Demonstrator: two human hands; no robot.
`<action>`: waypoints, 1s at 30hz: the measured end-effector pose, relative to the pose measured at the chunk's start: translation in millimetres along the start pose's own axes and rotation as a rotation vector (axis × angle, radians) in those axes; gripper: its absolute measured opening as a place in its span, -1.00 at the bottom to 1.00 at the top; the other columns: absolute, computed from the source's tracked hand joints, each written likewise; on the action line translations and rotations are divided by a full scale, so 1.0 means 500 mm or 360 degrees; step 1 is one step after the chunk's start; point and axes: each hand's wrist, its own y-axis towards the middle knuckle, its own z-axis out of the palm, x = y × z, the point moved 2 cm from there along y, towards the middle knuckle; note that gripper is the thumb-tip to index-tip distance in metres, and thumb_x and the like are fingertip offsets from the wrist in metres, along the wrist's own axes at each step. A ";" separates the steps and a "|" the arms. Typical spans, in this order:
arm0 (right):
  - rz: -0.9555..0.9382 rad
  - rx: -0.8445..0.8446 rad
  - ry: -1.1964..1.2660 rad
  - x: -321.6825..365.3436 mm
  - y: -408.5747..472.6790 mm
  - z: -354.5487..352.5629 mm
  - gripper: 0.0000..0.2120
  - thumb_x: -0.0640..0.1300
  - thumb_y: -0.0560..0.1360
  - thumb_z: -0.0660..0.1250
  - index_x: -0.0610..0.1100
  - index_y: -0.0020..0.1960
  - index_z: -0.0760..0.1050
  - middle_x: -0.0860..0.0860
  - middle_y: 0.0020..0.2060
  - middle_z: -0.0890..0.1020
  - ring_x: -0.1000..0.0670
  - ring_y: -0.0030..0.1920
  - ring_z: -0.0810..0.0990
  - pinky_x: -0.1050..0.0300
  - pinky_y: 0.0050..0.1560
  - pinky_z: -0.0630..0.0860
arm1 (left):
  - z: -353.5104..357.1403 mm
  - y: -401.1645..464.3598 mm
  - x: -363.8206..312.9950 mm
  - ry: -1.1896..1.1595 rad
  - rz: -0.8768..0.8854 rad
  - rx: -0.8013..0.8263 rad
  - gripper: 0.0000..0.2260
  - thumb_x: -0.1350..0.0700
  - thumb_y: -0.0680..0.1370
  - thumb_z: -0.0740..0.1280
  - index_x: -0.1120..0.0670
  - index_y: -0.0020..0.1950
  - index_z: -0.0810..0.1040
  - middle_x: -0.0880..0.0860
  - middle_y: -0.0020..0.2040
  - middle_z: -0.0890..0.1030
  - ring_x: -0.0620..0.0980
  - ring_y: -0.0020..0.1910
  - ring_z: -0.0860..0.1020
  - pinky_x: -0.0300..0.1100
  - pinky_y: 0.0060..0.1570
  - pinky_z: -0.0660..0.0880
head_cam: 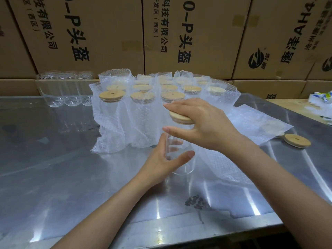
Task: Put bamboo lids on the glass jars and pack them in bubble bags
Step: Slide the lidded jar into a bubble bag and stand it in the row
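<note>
The left hand (162, 157) grasps a clear glass jar (180, 155) that stands upright on the metal counter (71, 159), near the front edge; the thumb lies across the near side of the glass and the other fingers (173, 141) curl round the far side, visible through the wall. The right hand (201, 123) holds a bamboo lid (181, 118) at the jar mouth, the fingers spread over the top of the lid and the thumb extended to the left below its rim. The lid sits tilted; whether it is fully seated on the mouth cannot be told. Directly behind the jar stands a group of lidded jars in bubble bags (143, 112), arranged in rows, each bamboo lid showing a small centre hole where visible, with the open bag tops standing up around them. To the right of this group, flat bubble bags (255, 123) lie on the counter, and part of the bubble material extends under the right forearm. A loose bamboo lid (297, 140) lies flat at the right side of the counter, just beside the flat bags, with the edge of another lid partly hidden next to it. At the rear left, empty glass jars (66, 87) without lids stand together. Printed cardboard cartons (107, 33) form a wall behind the counter.
</note>
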 end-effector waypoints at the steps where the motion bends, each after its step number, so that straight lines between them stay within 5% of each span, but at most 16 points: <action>1: 0.0024 -0.0015 0.0094 -0.002 -0.001 0.004 -0.41 0.37 0.41 0.22 0.19 0.38 0.41 0.22 0.35 0.44 0.17 0.36 0.34 0.07 0.25 0.42 | 0.000 -0.001 0.000 0.0006 0.0000 0.0007 -0.27 -0.30 0.26 0.42 -0.18 0.36 0.25 -0.17 0.20 0.49 -0.22 0.19 0.51 -0.11 0.16 0.54; 9: 0.0370 -0.0323 0.0988 -0.049 -0.022 0.032 -0.15 0.28 0.23 0.50 0.24 0.43 0.21 0.20 0.23 0.49 0.25 0.23 0.49 0.10 0.23 0.49 | 0.000 -0.001 0.009 0.0066 0.0053 -0.0002 -0.34 -0.12 0.32 0.55 -0.14 0.32 0.31 -0.15 0.18 0.50 -0.23 0.12 0.50 -0.46 -0.11 0.45; 13: 0.0499 -0.0460 0.1221 -0.072 -0.033 0.039 -0.17 0.24 0.24 0.47 0.20 0.43 0.22 0.15 0.27 0.47 0.09 0.18 0.58 -0.02 0.16 0.56 | -0.002 0.003 0.005 0.0068 0.0156 0.0005 -0.52 -0.32 0.41 0.25 -0.17 0.26 0.39 -0.12 0.10 0.57 -0.23 0.01 0.56 -0.40 -0.03 0.44; 17: 0.0563 -0.0668 0.1723 -0.095 -0.043 0.032 -0.34 0.16 0.24 0.39 0.07 0.32 0.38 0.04 0.13 0.60 -0.06 -0.06 0.68 0.09 -0.23 0.61 | -0.007 0.007 0.007 0.0125 0.0301 -0.0148 -0.67 -0.22 0.55 0.07 -0.13 0.11 0.53 -0.17 -0.04 0.60 -0.17 -0.10 0.57 -0.36 -0.01 0.40; 20: 0.0768 -0.0753 0.2220 -0.136 -0.043 0.023 -0.63 0.10 0.31 0.31 0.01 0.07 0.58 0.07 -0.10 0.66 -0.12 -0.11 0.70 0.10 -0.28 0.58 | -0.011 0.009 0.006 0.0448 0.0405 -0.0244 -0.78 -0.06 0.59 0.15 -0.11 0.19 0.49 -0.20 0.08 0.54 -0.21 0.05 0.53 -0.27 0.12 0.42; 24: 0.1157 -0.0895 0.2639 -0.185 -0.055 0.045 -0.75 0.15 0.39 0.28 0.01 -0.17 0.61 0.05 -0.14 0.63 -0.12 -0.06 0.69 0.14 -0.21 0.57 | -0.001 0.002 0.003 0.0912 0.0650 -0.0034 -0.41 0.10 0.52 0.31 0.01 0.52 0.18 -0.06 0.49 0.25 -0.16 0.47 0.21 -0.28 0.46 0.10; 27: 0.1353 -0.0967 0.2774 -0.205 -0.067 0.065 -0.75 0.12 0.44 0.26 -0.04 -0.12 0.56 0.00 -0.15 0.58 -0.11 -0.26 0.66 0.21 -0.28 0.54 | 0.021 0.001 0.008 0.1257 0.0665 0.0227 -0.28 0.13 0.54 0.30 -0.09 0.54 -0.08 -0.17 0.55 0.00 -0.17 0.54 -0.02 -0.24 0.51 -0.10; 30: 0.1417 -0.0990 0.2806 -0.218 -0.069 0.071 -0.72 0.12 0.43 0.27 -0.07 -0.02 0.49 -0.02 -0.11 0.55 -0.09 -0.27 0.65 0.19 -0.23 0.54 | 0.031 0.000 0.024 0.1484 0.0613 0.0378 -0.50 0.09 0.63 0.18 -0.09 0.55 0.12 -0.16 0.51 0.24 -0.15 0.52 0.08 -0.17 0.48 -0.13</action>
